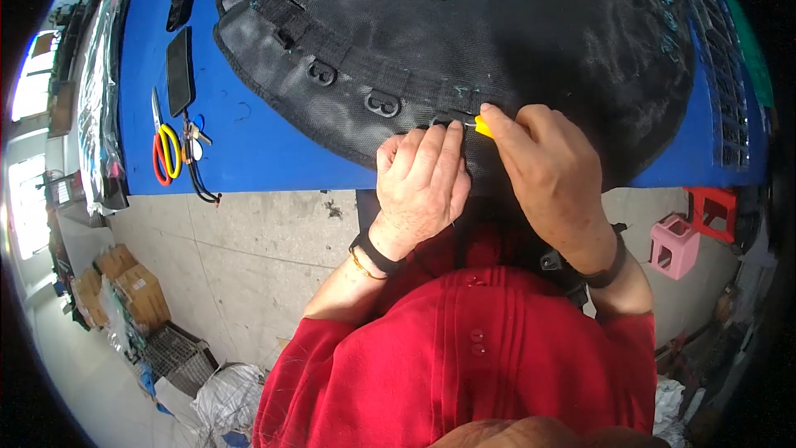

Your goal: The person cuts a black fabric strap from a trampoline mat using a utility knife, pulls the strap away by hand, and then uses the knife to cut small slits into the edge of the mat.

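Observation:
A round black mesh mat [564,58] with light lettering lies over the blue table. Along its near left edge runs a sewn black webbing strap [352,54] bearing flat black plastic buckles [383,103]. My left hand [423,182] is closed on the mat's near edge, fingertips pressed beside the strap, thumb partly hidden. In my right hand [554,178] is a small yellow-handled tool [483,126], gripped close to its thin metal shaft. The shaft points left, toward a black piece at my left fingertips. Its very tip is hard to make out.
On the blue table [274,137] at the left lie red-and-yellow-handled scissors [167,153], a dark phone [179,72], keys [197,134] and a black case [181,7]. Clear plastic wrap [104,91] lines the left end. A pink stool [674,246] and cardboard boxes [137,286] stand on the floor.

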### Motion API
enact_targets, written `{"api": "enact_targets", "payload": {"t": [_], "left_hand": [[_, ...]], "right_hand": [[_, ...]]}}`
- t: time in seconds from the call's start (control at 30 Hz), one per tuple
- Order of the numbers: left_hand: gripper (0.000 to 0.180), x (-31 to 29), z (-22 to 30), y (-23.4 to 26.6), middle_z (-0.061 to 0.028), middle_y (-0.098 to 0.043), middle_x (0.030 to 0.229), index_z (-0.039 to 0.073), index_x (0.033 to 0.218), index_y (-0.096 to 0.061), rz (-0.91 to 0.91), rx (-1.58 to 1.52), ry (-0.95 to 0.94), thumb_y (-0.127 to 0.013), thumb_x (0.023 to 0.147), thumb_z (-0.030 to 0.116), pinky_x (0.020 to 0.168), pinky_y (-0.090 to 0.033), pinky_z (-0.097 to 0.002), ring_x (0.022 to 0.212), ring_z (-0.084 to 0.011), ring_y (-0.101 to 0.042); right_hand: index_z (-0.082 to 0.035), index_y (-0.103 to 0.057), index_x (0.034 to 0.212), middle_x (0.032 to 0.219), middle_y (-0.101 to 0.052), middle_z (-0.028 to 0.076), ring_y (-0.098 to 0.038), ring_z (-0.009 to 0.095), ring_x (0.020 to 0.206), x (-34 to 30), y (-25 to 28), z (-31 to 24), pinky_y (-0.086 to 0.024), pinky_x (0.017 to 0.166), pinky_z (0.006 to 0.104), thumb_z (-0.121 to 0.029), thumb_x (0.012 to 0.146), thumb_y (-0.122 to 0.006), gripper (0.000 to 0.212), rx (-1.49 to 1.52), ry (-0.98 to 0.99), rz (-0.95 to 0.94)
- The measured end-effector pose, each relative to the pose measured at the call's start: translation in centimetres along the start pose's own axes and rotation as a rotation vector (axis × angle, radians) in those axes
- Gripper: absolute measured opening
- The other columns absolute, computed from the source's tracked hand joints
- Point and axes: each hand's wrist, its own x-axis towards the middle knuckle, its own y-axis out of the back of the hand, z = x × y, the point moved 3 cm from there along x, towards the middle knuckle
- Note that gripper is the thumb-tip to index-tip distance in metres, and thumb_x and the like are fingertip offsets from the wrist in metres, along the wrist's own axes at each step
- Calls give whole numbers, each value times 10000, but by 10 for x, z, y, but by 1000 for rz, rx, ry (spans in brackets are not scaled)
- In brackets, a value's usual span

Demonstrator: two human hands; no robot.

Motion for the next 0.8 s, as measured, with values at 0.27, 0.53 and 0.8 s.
{"api": "enact_targets", "payload": {"t": [0.27, 0.53, 0.8], "left_hand": [[447, 0, -1, 0, -126, -675, 1183, 6, 1238, -712, -5, -10, -15, -706, 814, 147, 954, -465, -453, 1058, -293, -634], [455, -1, 0, -1, -120, -683, 1184, 5, 1230, -715, -5, -12, -12, -714, 798, 148, 949, -468, -453, 1053, -296, -639], [463, -1, -1, 0, -119, -683, 1184, 12, 1235, -714, -10, -14, -20, -716, 795, 155, 940, -469, -446, 1050, -292, -641]], "right_hand": [[-95, -717, 1213, 878, -553, 61, -618, 237, 779, 4, -4, -1, -530, 701, 369, -145, 907, -663, 315, 3, 44, -27], [-85, -713, 1216, 883, -553, 65, -617, 238, 782, 7, -7, 0, -529, 703, 372, -166, 920, -654, 312, 9, 60, -54], [-84, -712, 1217, 878, -546, 66, -609, 240, 786, 8, -6, 1, -525, 708, 372, -172, 920, -644, 316, -13, 78, -94]]}}
